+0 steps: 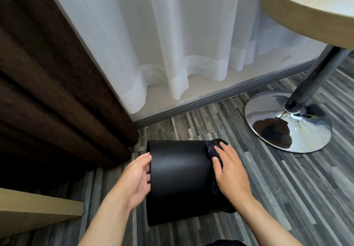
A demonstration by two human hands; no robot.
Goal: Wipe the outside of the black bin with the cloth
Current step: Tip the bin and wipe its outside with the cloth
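The black bin (178, 180) lies tipped on the grey striped floor, low in the middle of the head view. My left hand (137, 178) grips its left end, fingers curled over the rim. A dark cloth (211, 150) is pressed flat against the bin's right side under my right hand (229, 171). Most of the cloth is hidden beneath that palm; a bunched edge shows above the fingers and a strip below the thumb.
A brown curtain (51, 84) hangs to the left and a white sheer curtain (172, 34) behind, above a grey skirting board. A round table's chrome base (289, 123) stands to the right. A pale wooden panel (34, 209) juts in at lower left.
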